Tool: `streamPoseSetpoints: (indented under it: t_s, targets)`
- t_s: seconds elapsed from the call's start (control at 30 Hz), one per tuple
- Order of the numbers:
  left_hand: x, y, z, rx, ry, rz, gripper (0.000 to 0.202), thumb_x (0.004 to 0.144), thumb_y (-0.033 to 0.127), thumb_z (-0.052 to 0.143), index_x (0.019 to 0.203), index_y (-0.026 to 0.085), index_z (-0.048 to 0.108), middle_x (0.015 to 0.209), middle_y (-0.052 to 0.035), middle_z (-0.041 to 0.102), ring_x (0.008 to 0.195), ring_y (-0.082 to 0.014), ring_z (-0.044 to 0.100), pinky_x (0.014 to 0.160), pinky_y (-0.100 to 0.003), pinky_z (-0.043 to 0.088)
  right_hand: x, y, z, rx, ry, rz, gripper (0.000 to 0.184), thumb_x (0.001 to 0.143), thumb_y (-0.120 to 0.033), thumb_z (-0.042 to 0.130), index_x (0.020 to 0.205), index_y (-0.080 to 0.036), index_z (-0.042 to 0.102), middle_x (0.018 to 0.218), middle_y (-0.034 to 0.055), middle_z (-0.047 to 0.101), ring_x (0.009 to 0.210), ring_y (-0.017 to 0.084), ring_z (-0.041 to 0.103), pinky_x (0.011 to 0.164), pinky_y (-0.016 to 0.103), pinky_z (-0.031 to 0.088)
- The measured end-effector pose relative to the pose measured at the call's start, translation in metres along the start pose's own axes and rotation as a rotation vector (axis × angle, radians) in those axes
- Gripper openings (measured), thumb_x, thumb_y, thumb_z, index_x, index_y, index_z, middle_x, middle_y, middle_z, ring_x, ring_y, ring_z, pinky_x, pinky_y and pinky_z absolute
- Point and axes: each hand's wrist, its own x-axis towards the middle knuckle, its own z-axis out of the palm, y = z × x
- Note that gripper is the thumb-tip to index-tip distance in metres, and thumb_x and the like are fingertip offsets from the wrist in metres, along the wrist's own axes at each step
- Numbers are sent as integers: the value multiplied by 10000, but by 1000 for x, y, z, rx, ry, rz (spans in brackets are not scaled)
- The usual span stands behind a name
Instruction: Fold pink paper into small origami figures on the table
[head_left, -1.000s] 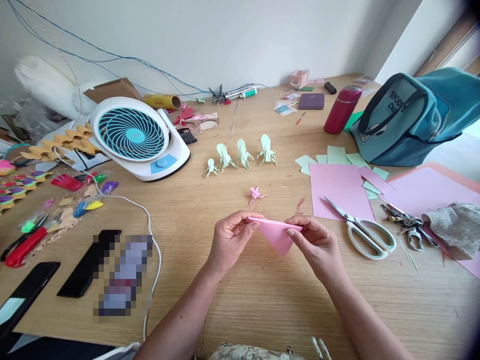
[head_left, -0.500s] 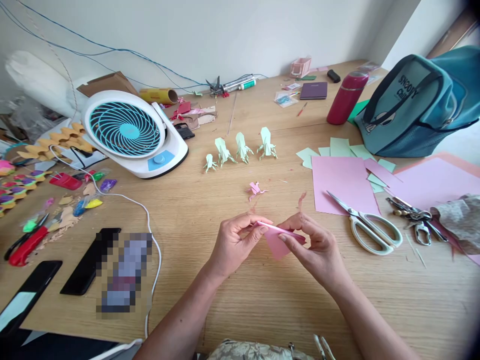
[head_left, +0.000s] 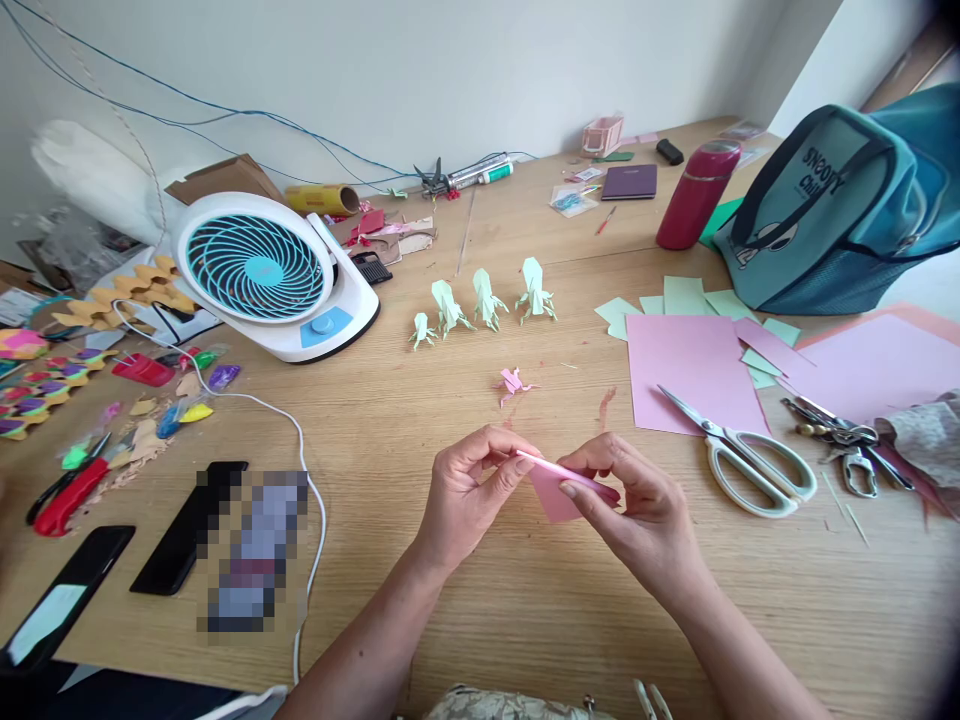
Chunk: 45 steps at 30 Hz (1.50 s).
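Note:
Between my two hands is a folded piece of pink paper (head_left: 553, 498), held just above the table near its front. My left hand (head_left: 474, 492) pinches its left corner between thumb and fingers. On the other side my right hand (head_left: 637, 500) grips the folded upper edge, thumb in front and fingers behind. Just beyond the hands lies a small pink folded-paper figure (head_left: 513, 384) with thin limbs. Farther back stand several pale green folded-paper figures (head_left: 487, 298) in a row. White-handled scissors (head_left: 750, 465) rest to the right, their blades partly over a pink sheet (head_left: 686, 370).
At the left are a white fan (head_left: 262, 270), a white cable (head_left: 319, 500), dark phones (head_left: 187, 530) and a red-handled tool (head_left: 71, 498). Keys (head_left: 847, 440), green paper pieces (head_left: 684, 295), a red bottle (head_left: 697, 195) and a blue bag (head_left: 832, 220) occupy the right.
The view has shifted slightly. Both hands keep their hold on the pink paper, which is tilted a little differently. The other things on the table have stayed put.

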Motion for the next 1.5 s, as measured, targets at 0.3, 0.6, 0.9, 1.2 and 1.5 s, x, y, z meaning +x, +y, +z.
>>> streamPoseSetpoints:
  t_s: [0.3, 0.6, 0.9, 1.2, 1.5]
  targets:
    - [-1, 2, 1, 2, -1, 40, 67, 893, 186, 648, 893, 175, 714, 857, -36, 681, 815, -143, 631, 757, -243, 481, -1, -1, 3, 23, 55, -51, 84, 880, -153, 657, 895, -231, 684, 797, 10, 606, 706, 148, 546, 558, 278, 370]
    - [-2, 2, 1, 5, 18, 36, 64, 883, 197, 662, 861, 169, 716, 845, -47, 697, 805, -156, 647, 771, -265, 500, -1, -3, 3, 22, 46, -65, 89, 880, -150, 653, 905, -228, 687, 793, 21, 602, 699, 161, 545, 549, 290, 371]
    - [-2, 4, 2, 57, 33, 50, 82, 881, 213, 663, 842, 167, 718, 839, -49, 711, 780, -157, 651, 751, -264, 506, -1, -3, 5, 17, 76, -82, 88, 878, -138, 650, 876, -220, 681, 778, 22, 601, 709, 164, 553, 588, 302, 389]
    - [-3, 6, 8, 49, 20, 38, 94, 886, 215, 656, 825, 161, 704, 809, -38, 690, 753, -142, 634, 723, -248, 491, -2, -4, 5, 18, 84, -75, 73, 876, -164, 655, 884, -224, 695, 780, 32, 621, 721, 182, 572, 603, 311, 422]
    - [-4, 6, 15, 64, 16, 14, 114, 886, 236, 656, 806, 164, 695, 791, -34, 694, 749, -144, 636, 726, -247, 493, -1, -6, 6, 6, 114, -96, 76, 879, -161, 651, 860, -224, 690, 761, 28, 621, 705, 178, 578, 620, 323, 440]
